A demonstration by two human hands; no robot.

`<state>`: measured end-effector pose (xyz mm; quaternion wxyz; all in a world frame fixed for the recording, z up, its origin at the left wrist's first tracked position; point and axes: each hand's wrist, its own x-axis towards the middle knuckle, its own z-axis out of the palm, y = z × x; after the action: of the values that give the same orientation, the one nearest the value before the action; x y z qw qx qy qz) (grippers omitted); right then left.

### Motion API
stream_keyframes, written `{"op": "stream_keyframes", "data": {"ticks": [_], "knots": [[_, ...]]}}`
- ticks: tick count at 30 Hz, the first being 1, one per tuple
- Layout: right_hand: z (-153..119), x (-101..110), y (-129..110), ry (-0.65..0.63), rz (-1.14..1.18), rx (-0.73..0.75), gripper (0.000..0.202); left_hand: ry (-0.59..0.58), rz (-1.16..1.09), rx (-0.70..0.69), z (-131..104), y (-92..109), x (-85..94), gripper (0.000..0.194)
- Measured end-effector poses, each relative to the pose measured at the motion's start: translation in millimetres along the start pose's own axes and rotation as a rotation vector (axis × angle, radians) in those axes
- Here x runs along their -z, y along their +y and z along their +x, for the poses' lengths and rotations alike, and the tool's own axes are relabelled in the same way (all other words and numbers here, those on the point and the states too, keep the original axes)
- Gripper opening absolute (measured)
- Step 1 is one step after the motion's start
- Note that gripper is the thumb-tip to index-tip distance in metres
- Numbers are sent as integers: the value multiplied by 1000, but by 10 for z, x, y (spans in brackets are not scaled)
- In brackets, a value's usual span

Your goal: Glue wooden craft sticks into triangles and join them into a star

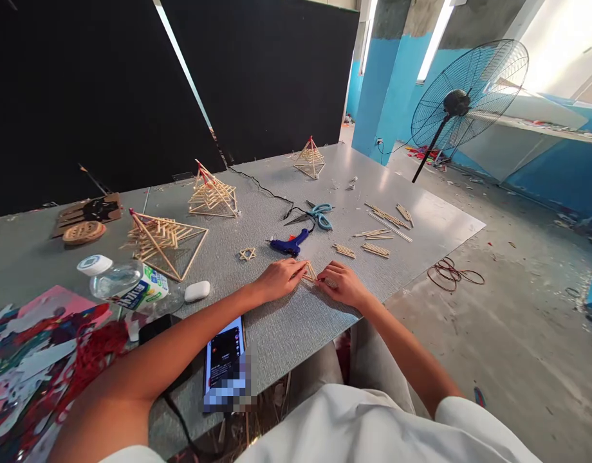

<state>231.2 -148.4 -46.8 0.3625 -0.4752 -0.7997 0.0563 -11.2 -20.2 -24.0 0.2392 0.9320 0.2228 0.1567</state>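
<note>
A small triangle of thin wooden sticks (309, 272) lies at the table's near side between my hands. My left hand (281, 280) pinches its left side with closed fingers. On the right corner, the fingertips of my right hand (343, 283) are closed too. Just beyond my left hand rests a blue hot glue gun (290, 244), its nozzle pointing left. A little six-pointed star of sticks (247, 254) is to the left of the gun. Small bundles of sticks (376, 250) lie beyond my right hand, near loose longer sticks (387, 215).
Blue-handled scissors (320, 215) lie behind the glue gun. Stick pyramids (168, 241) stand left and at the back. A plastic bottle (127, 283), white case (197, 291) and lit phone (223, 360) are on the left. A standing fan (456, 103) is beyond the table.
</note>
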Motion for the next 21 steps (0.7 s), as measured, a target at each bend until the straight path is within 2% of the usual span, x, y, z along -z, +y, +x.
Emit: {"op": "stream_keyframes", "data": {"ticks": [8,18,21], "knots": [[-6,-8,0,0,-19,-30,26,54,-306,113,49,-8,14,51],[-28,7,-13,23,-42,-50,15,-43,-529,225,25,136,-11,55],[-32,9,-16,41,-49,-63,18,-69,-566,243,29,146,-1,54]]}}
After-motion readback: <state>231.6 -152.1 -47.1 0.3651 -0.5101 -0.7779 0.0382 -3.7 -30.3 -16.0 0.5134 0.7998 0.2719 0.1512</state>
